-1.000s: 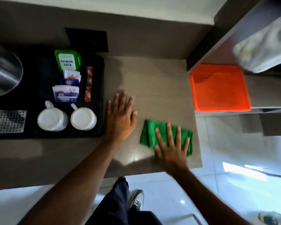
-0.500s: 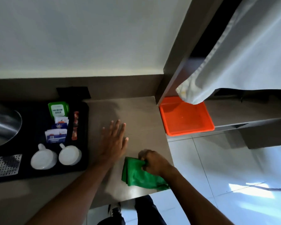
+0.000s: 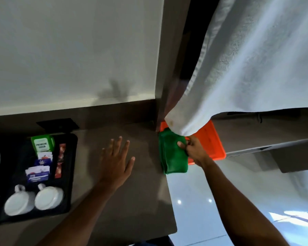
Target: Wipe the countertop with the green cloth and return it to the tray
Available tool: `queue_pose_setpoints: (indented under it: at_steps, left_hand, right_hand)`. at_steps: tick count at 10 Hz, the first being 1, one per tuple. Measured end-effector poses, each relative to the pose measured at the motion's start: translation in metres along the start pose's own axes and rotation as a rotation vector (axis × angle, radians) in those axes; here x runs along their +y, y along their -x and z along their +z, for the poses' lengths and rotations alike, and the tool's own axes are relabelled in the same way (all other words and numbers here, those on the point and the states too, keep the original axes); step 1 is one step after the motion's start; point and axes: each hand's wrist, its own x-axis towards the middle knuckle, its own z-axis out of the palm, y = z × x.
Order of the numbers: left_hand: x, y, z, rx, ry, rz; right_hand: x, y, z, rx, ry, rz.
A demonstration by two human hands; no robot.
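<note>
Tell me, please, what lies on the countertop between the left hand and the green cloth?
Nothing: the head view shows bare countertop between the left hand and the green cloth.

Our left hand lies flat with fingers spread, forearm stretched forward. Our right hand is curled in a tight grip, arm reaching forward.

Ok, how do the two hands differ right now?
The left hand lies open with fingers spread, empty, over the countertop; the right hand is closed, gripping the green cloth. The left hand sits mid-counter beside the black tray; the right hand is at the orange tray, under the white towel. Both are bare.
</note>
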Motion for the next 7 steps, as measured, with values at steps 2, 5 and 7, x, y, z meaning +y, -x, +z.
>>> queue_pose_setpoints:
  at_steps: [2, 5, 7]
  left_hand:
    - [0.034, -0.014, 0.012, 0.039, -0.027, 0.015]
    - [0.053, -0.022, -0.015, 0.049, 0.006, -0.020]
    - [0.052, -0.020, -0.041, 0.084, 0.029, 0.029]
  right_hand:
    - [0.014, -0.045, -0.002, -0.035, 0.062, 0.260]
    - [-0.011, -0.040, 0.001, 0.158, 0.279, 0.192]
    - [-0.019, 0.041, -0.007, 0.323, 0.078, 0.054]
